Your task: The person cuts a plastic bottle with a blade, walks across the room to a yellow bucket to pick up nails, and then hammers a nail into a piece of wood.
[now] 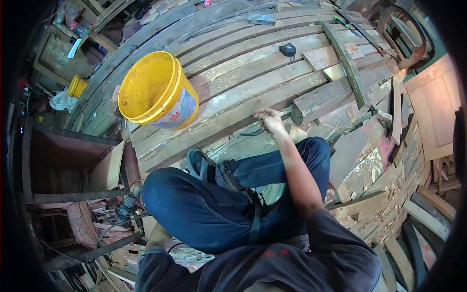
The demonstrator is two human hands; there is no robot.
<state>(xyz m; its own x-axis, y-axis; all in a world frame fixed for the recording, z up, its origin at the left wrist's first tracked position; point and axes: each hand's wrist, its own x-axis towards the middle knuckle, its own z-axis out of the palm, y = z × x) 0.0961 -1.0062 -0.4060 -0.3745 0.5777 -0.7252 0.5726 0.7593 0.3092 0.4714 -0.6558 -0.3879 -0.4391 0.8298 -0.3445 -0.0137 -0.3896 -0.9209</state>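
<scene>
My right hand is reached out over the planks, its fingers curled together around something too small to make out. Beside it lies a dark bent rod or cable, and just to its right is the end of a thick wooden block. My left arm goes down beside my left knee, and the hand at its end is hidden. Ahead on the left, a yellow bucket stands on the planks. My crossed legs in blue jeans fill the middle.
A black round object, a long narrow board and a green-handled tool lie ahead. A wooden frame is at the upper right. Coiled cable hangs on the left, near a dark metal frame. Wood shavings and offcuts lie right.
</scene>
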